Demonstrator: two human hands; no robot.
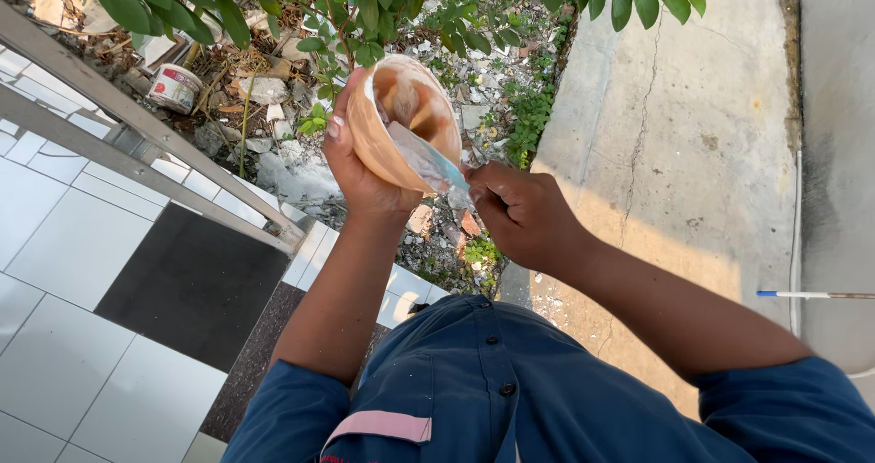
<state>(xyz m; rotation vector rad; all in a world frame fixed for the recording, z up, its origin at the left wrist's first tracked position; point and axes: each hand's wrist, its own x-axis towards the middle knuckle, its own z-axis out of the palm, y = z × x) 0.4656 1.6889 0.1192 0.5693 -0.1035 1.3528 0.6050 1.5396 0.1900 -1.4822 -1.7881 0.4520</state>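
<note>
Gripping one orange bowl [401, 144], left hand [360, 176]; right hand [524, 217] fingers pinch one scraper [424, 158].

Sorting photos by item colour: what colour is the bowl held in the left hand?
The bowl is pale orange outside, smeared grey-white inside; head view.

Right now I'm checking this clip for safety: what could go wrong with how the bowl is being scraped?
1. The left hand holds the tilted orange bowl out past the railing; it could slip and drop onto the rubble.
2. The scraper in the right hand may flick residue onto the blue shirt.
</note>
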